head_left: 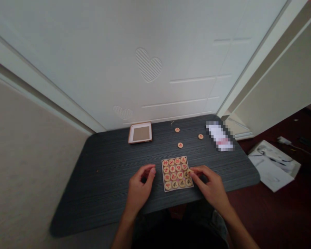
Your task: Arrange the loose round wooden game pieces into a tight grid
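A shallow square box (164,189) near the table's front edge holds rows of round wooden Chinese chess pieces. Most bear red characters, like this red piece (172,169); several in the lower rows are black, such as this black piece (181,183). At the box's right edge, my right hand (207,181) pinches a Chinese chess piece (189,171) between thumb and fingers, tilted over the pieces below. My left hand (142,185) rests left of the box, apart from it, thumb and fingertips closed together. Whatever they may hold is too small to make out.
Three loose red pieces, one of them the nearest piece (180,145), lie beyond the box on the dark table (114,180). A box lid (141,133) sits at the back against the white panel (106,62). A blurred-out item (220,136) lies at the right; an open white carton (274,166) stands on the floor.
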`<act>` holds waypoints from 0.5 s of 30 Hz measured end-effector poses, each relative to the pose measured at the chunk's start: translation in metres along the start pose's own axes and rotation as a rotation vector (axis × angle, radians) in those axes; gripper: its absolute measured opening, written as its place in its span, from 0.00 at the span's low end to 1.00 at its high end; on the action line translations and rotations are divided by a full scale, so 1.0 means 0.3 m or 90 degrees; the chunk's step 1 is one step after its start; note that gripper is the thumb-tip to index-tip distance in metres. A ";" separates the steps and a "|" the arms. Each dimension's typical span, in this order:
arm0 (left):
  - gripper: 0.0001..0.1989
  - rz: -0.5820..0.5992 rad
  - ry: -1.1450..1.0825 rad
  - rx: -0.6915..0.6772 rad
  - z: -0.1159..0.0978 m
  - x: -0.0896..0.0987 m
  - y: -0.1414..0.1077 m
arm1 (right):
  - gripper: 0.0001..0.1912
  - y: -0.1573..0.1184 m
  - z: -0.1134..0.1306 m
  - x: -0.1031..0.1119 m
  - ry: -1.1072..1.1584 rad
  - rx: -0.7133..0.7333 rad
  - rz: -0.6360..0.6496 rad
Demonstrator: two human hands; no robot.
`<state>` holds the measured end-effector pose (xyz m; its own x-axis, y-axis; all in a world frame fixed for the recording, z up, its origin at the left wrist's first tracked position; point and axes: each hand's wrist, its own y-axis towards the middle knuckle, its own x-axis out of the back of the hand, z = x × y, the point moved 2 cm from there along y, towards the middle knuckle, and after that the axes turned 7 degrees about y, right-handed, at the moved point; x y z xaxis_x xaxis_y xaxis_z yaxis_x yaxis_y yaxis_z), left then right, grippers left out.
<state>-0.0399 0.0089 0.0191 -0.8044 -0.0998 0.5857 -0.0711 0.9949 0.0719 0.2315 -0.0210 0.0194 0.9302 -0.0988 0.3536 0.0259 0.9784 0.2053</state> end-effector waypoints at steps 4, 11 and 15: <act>0.12 0.022 0.097 -0.043 0.029 -0.028 -0.029 | 0.11 -0.002 -0.012 -0.016 -0.060 0.014 0.017; 0.11 0.029 0.197 -0.133 0.026 -0.073 -0.049 | 0.10 -0.001 -0.010 -0.051 -0.136 0.073 -0.015; 0.11 0.032 0.185 -0.142 0.030 -0.070 -0.047 | 0.07 -0.002 -0.018 -0.057 -0.141 0.059 -0.032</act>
<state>-0.0272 -0.0028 -0.0014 -0.6001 -0.0832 0.7956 0.1202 0.9739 0.1925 0.2174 -0.0190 0.0083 0.8256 -0.1938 0.5299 0.0266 0.9515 0.3065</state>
